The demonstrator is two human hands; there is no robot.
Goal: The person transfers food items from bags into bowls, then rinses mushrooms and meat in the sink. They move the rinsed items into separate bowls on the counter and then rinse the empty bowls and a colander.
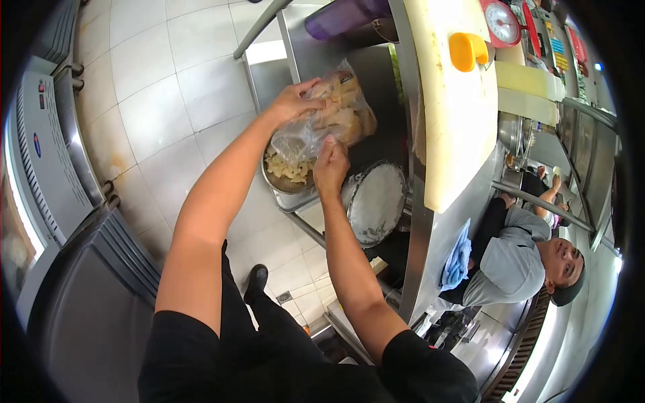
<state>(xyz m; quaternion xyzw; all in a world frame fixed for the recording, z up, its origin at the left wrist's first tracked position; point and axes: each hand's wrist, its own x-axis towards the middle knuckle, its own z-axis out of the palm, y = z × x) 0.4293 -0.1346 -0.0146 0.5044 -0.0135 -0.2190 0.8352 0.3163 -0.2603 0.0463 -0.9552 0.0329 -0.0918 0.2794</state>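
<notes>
A clear plastic bag (346,111) with pale brown, yellowish pieces inside hangs between my hands. My left hand (295,104) is closed on its upper left side, thumb and fingers pressing the plastic. My right hand (331,164) pinches the lower edge of the same bag. Just below the bag, a metal bowl (295,188) holds chopped pale yellow pieces (283,166), partly hidden by the plastic and my right hand. Beside my right wrist stands a round container (349,201) with white powder (377,207) in it.
A steel counter (418,269) runs along the right, bearing a thick cutting board (457,127), an orange object (468,52), a dial scale (500,23) and a blue cloth (458,258). A purple container (346,17) lies on the lower shelf. Another person (510,262) is across the counter.
</notes>
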